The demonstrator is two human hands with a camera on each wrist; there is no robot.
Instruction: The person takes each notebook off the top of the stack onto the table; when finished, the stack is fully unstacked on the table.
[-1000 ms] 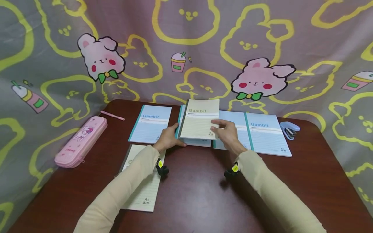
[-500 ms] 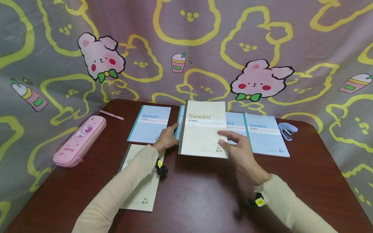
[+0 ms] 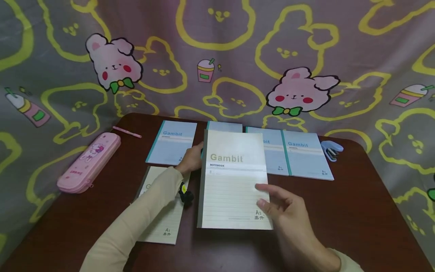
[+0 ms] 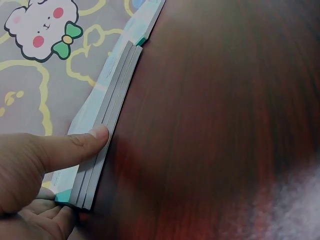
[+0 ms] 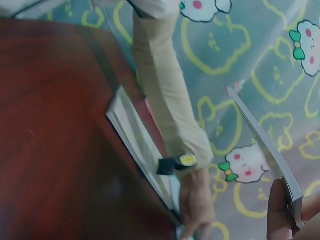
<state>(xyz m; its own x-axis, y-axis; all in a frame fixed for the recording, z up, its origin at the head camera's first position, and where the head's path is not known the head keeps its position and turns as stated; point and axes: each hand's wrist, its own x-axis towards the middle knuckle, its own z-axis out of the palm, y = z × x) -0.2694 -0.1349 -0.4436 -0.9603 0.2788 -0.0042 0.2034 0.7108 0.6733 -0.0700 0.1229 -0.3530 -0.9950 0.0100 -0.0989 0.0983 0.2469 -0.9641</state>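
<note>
My right hand (image 3: 295, 215) pinches a cream Gambit notebook (image 3: 234, 192) by its right edge, thumb on the cover. The notebook is raised over the table, its grey spine to the left; the right wrist view shows it edge-on as a thin slab (image 5: 272, 145). Partly behind it, my left hand (image 3: 191, 158) is at a blue notebook pile (image 3: 225, 126). In the left wrist view, the left thumb (image 4: 80, 147) lies along the pile's page edges (image 4: 114, 117) while the fingers curl at its teal-spined corner. Most of that pile is hidden in the head view.
Another cream notebook (image 3: 159, 223) lies under the left forearm. Blue notebooks lie at the back left (image 3: 173, 141) and back right (image 3: 304, 155). A pink pencil case (image 3: 90, 162) and a pink pen (image 3: 127, 132) are on the left; a blue stapler (image 3: 331, 150) is far right.
The right hand has lifted the cream notebook off the blue pile and brought it nearer and up toward the camera. The left hand has stayed by the pile.
</note>
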